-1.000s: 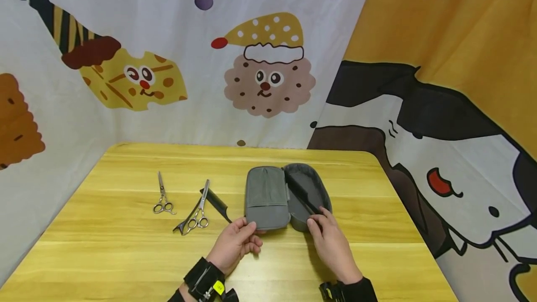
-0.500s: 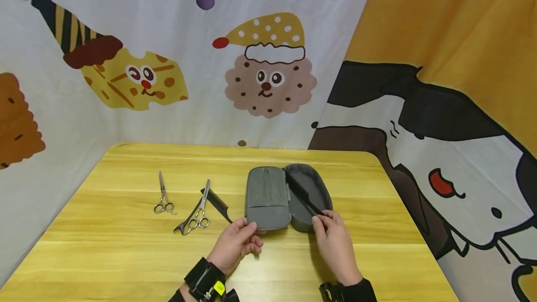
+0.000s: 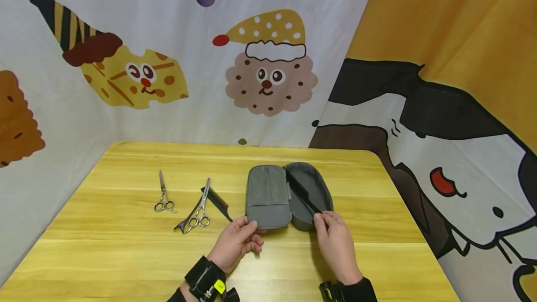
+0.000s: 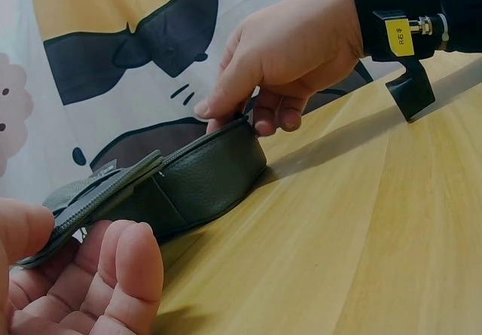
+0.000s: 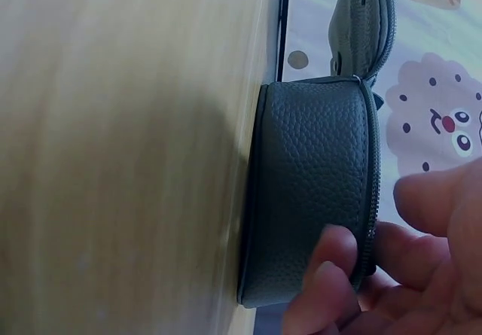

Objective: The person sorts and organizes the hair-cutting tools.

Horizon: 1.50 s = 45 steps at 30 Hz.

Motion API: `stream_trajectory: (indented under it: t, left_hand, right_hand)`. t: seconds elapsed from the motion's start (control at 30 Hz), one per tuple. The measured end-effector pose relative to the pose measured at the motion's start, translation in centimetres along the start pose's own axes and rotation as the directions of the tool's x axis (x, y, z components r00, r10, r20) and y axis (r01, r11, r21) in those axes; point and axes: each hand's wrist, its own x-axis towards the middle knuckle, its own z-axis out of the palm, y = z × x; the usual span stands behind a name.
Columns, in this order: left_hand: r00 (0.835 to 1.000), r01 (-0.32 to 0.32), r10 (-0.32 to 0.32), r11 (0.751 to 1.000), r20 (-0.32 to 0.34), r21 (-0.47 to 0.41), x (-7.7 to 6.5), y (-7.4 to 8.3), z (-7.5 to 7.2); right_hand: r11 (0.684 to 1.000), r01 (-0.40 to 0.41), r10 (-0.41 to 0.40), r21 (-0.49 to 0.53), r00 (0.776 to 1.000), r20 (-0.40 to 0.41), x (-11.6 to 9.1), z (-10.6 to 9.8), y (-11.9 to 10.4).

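A grey zip case [image 3: 268, 217] lies unfolded on the table, its pocketed flap to the left and its deep half to the right. My left hand [image 3: 236, 243] grips the flap's near edge, thumb on top and fingers beneath; the left wrist view shows the zipper edge [image 4: 71, 218] between them. Inside the deep half lies a black comb [image 3: 299, 188], slanting toward the near rim. At that rim my right hand [image 3: 335, 243] pinches the comb's thin handle end. In the right wrist view, two fingertips [image 5: 331, 256] overlap the case's outer wall [image 5: 309, 192].
Scissors [image 3: 162, 195] lie at the left of the wooden table [image 3: 126, 260]. Closer to the case, a second pair of scissors [image 3: 203, 204] overlaps a dark clip [image 3: 184, 223], beside another black comb [image 3: 218, 203]. A printed cloth [image 3: 168, 13] hangs behind the table.
My right hand has drawn slightly right and toward me, out over the case's near rim, its fingers closing on the comb's handle. The left hand and the case have stayed in place.
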Motion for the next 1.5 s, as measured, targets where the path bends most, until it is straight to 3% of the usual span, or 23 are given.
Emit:
stream_trajectory:
  t: [0.1,0.2,0.37,0.57,0.8,1.13,1.5]
  left_hand:
    - [1.0,0.0,0.0,1.0,-0.002,-0.002,0.07,-0.04,0.0]
    - [1.0,0.0,0.0,1.0,-0.002,-0.001,0.04,-0.04,0.0]
    - [1.0,0.004,-0.004,1.0,0.0,0.002,0.02,0.04,-0.01]
    - [1.0,0.011,-0.011,1.0,0.0,-0.002,0.02,0.21,0.09]
    - [1.0,0.011,-0.011,1.0,0.0,-0.009,-0.01,0.25,0.13]
    - [1.0,0.013,-0.013,1.0,0.007,-0.011,-0.07,0.25,0.16]
    - [1.0,0.008,-0.008,1.0,0.011,-0.008,-0.14,0.29,0.24]
  right_hand:
    - [1.0,-0.01,0.01,0.005,0.999,0.036,0.03,0.0,-0.05]
    - [1.0,-0.016,0.016,0.001,1.0,0.021,-0.04,-0.08,-0.08]
    - [0.998,-0.007,0.001,-0.061,0.996,-0.094,-0.15,-0.34,-0.05]
    - [0.987,0.08,-0.104,-0.138,0.979,-0.177,-0.03,-0.33,0.07]
    - [0.972,0.147,-0.165,-0.185,0.982,-0.088,-0.06,-0.12,0.03]
    - [0.982,0.082,-0.091,-0.167,0.995,-0.045,-0.2,-0.17,-0.08]
    - [0.981,0.032,-0.013,-0.19,0.995,0.099,-0.08,-0.42,-0.43]
